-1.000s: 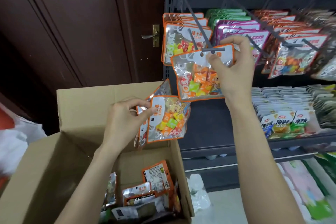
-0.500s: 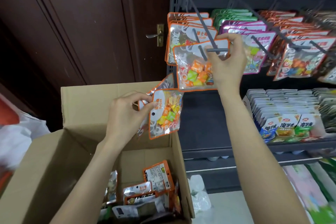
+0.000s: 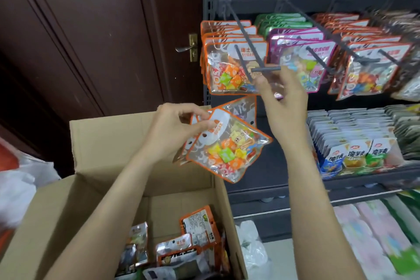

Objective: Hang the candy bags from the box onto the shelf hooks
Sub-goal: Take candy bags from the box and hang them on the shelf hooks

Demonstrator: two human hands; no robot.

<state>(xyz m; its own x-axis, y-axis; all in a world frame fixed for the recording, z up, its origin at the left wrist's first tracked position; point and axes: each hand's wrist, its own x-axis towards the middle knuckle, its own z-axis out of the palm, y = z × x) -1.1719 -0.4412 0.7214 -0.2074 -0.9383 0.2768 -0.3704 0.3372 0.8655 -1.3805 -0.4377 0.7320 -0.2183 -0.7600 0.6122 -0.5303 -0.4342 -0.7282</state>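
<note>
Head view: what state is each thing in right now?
Left hand: pinching candy bags.
Held candy bags: tilted, above the box.
Right hand: open, below the hook's tip.
Leftmost hook: loaded with orange-edged bags.
Cardboard box: open, packets inside.
Door: shut.

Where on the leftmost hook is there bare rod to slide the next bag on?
Bare rod runs on the leftmost hook from the hanging orange-edged bags out to its crossbar tip, just above the right hand. The hooks further right look crowded with bags. The left hand holds the next bags.
</note>
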